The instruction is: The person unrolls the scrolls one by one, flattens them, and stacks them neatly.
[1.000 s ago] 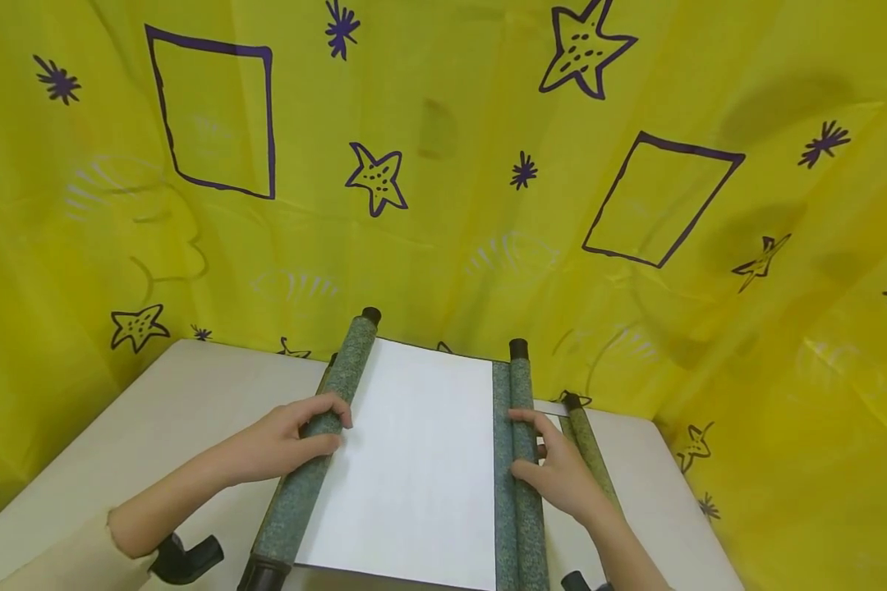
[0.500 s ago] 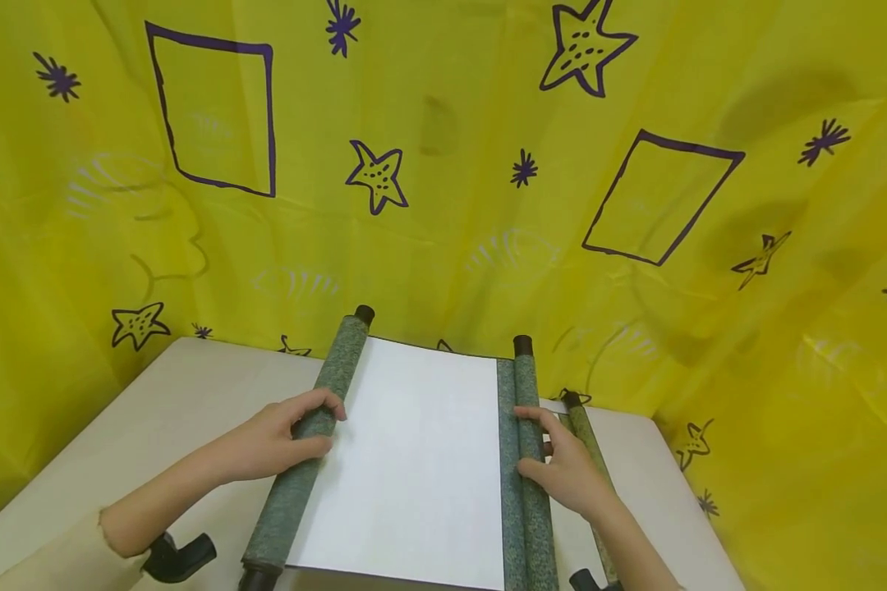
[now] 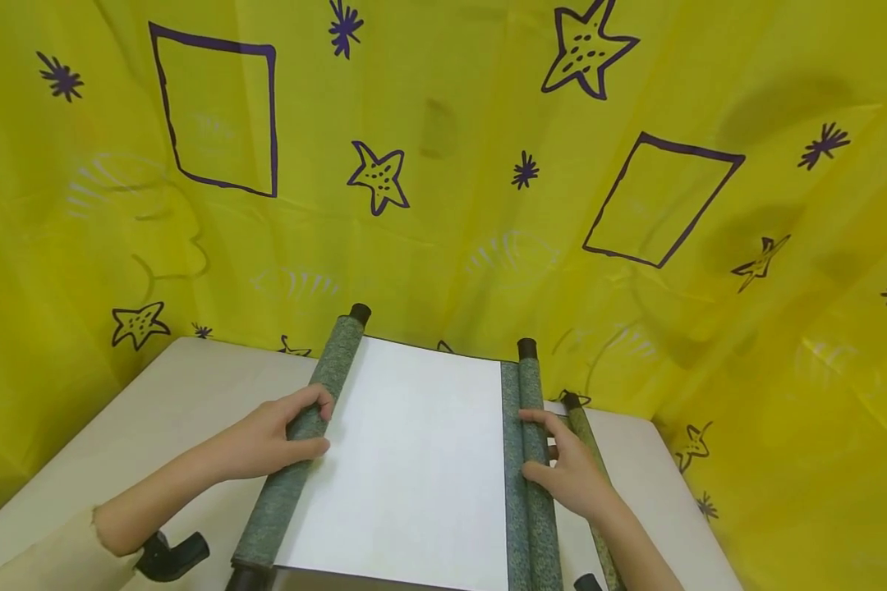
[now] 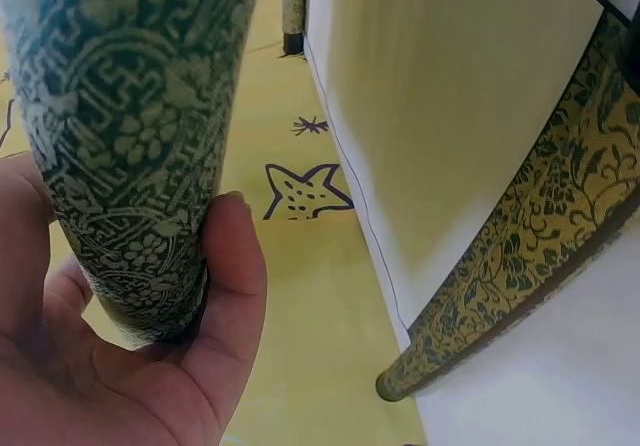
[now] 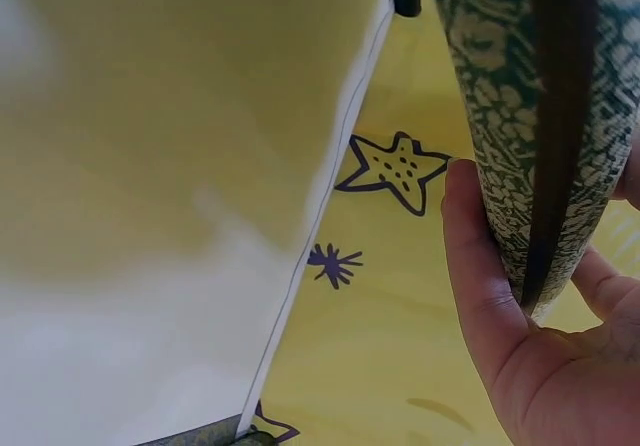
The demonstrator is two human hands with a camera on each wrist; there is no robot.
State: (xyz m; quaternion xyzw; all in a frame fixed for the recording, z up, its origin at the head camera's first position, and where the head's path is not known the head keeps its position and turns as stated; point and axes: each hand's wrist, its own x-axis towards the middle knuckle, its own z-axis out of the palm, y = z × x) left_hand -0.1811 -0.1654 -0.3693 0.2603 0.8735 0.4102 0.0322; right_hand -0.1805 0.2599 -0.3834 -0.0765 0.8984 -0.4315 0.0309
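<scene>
A hanging scroll is held partly unrolled, its blank white paper [image 3: 414, 468] stretched between two green patterned rolls with dark end knobs. My left hand [image 3: 269, 439] grips the left roll [image 3: 284, 501], which leans to the right at its far end. Around the right roll [image 3: 544, 525] curl the thumb and fingers of my right hand [image 3: 572, 472]. Both wrist views show the green brocade close up, at the left roll [image 4: 130, 136] and the right roll [image 5: 490, 86]. Beneath lies a second scroll with gold-and-green brocade [image 4: 520, 236], mostly hidden by the first in the head view.
The pale table [image 3: 148, 402] extends to both sides of the scrolls. A yellow curtain [image 3: 443, 98] with dark drawn stars and frames hangs right behind its back edge. A black wrist mount [image 3: 173, 558] shows below my left sleeve.
My left hand has moved left with its roll, while the right hand and its roll have shifted slightly right. More white paper now shows between them.
</scene>
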